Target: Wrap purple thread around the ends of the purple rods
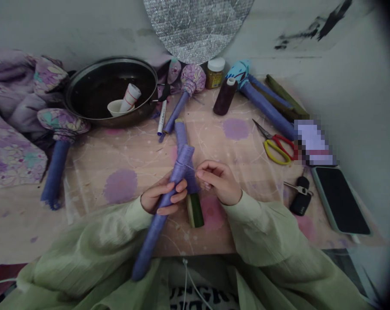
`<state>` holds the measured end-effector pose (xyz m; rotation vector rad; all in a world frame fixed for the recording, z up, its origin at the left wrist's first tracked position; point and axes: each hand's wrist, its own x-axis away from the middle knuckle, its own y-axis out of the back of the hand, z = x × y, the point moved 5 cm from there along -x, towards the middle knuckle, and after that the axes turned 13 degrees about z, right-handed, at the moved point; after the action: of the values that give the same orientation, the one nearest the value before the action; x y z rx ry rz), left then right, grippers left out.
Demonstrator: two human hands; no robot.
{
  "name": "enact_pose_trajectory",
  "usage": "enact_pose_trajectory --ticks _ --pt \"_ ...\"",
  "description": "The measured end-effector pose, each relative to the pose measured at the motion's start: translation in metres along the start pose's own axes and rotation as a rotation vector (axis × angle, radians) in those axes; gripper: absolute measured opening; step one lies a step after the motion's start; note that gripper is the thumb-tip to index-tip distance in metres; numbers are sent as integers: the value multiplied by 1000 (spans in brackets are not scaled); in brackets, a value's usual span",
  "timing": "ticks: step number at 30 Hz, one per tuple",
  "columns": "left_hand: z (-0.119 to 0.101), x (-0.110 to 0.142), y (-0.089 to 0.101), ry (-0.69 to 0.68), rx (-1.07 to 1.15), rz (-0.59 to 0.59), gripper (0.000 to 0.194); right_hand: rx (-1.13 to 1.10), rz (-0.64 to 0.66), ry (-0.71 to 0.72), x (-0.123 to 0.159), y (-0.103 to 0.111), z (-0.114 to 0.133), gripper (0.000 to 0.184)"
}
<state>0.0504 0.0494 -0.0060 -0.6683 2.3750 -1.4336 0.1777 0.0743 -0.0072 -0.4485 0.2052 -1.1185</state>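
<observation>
My left hand (pixel 164 196) grips a long stick wrapped in purple thread (pixel 159 219), which slants across my body. My right hand (pixel 219 183) pinches a thin thread (pixel 190 166) running from the top of that stick. Beneath both hands lies a second purple-wrapped stick (pixel 187 172), and its bare green bamboo end (pixel 195 211) shows below. The two sticks cross or touch near my left hand. A dark thread spool (pixel 225 98) stands farther back on the patterned tabletop (pixel 117 150).
Near the back stand a dark metal pan (pixel 85 88) holding a white cup and paper roll, a jar (pixel 215 73), and floral-headed purple sticks (pixel 188 92). To the right lie red-and-yellow scissors (pixel 275 146), a key fob (pixel 300 197), and a phone (pixel 338 200).
</observation>
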Motion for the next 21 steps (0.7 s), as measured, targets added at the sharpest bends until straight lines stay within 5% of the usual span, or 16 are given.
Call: enact_pose_trajectory --ticks 9,21 --pt "0 -2 11 -91 -77 -181 29 42 -4 7 2 -1 4 19" --pt "7 3 24 -55 -91 -165 37 60 -8 12 3 -2 7 23"
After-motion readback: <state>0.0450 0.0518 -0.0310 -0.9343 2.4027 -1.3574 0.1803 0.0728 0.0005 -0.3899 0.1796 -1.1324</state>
